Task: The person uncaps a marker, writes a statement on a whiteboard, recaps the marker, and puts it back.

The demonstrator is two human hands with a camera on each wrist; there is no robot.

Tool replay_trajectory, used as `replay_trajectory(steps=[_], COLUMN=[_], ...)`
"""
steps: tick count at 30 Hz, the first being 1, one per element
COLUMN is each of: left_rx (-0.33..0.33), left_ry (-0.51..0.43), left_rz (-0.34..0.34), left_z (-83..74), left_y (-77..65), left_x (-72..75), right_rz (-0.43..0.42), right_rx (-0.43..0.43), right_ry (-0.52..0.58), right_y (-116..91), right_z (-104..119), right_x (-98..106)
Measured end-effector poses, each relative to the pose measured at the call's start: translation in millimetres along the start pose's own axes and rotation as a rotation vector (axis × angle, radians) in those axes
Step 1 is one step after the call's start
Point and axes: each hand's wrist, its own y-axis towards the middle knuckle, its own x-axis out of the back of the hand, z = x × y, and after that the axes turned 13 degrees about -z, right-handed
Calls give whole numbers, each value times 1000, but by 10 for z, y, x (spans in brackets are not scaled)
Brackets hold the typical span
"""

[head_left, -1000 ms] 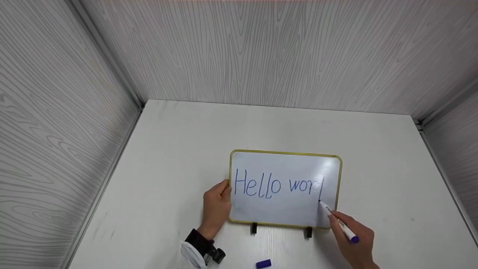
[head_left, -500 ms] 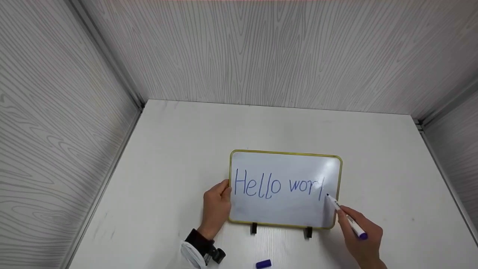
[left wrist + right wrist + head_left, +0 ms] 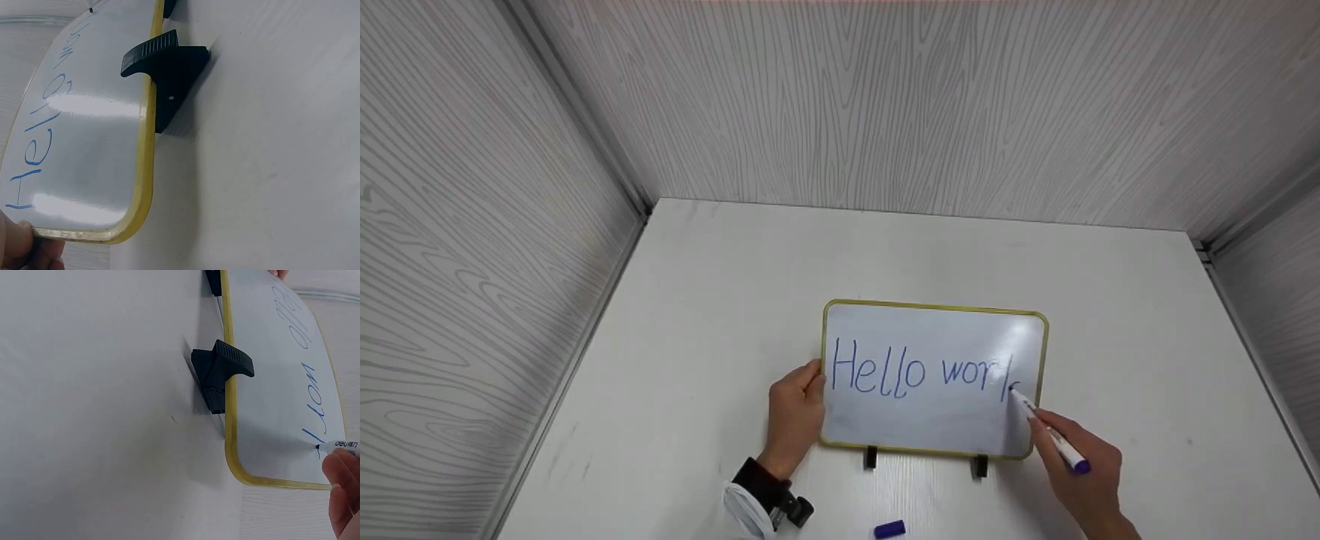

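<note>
A small whiteboard (image 3: 915,424) with a yellow frame carries the blue handwriting "Hello worl" and a short curved stroke after it. My left hand (image 3: 796,412) grips the board's left edge, thumb on the front; the left wrist view shows its fingers (image 3: 48,256) behind the frame. In my right hand (image 3: 1084,465) a white marker (image 3: 1065,450) with a purple end is pinched. Its dark tip meets the board right of the "l", as the right wrist view also shows at the marker tip (image 3: 318,446). Black clip feet (image 3: 174,73) hold up the board's lower edge.
A purple marker cap (image 3: 889,529) lies on the white table (image 3: 720,300) in front of the board. Grey wood-grain panels (image 3: 885,105) enclose the table at the back and both sides. A black strap with a small device (image 3: 772,491) circles the left wrist.
The marker tip has gone from the foot of the "l" to its right and slightly up, then left a small curved stroke there. My left hand and the board stay put.
</note>
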Motion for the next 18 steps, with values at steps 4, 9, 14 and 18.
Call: replay_trajectory(steps=[4,9,14,18], left_rx=[-7,-7,-13,-17], left_ry=[-3,-7,6,-4], left_rz=[-5,-8,-11,-3], left_z=[-4,-27,-19,-4], left_y=[6,15,15,11], left_x=[1,1,-2,-8], right_rz=[24,-2,-33,-40], right_rx=[20,57,71,63], right_ry=[-2,31,45,17], right_y=[-18,9,142,272], right_z=[15,-55,-122,-144], right_x=[15,35,28,25])
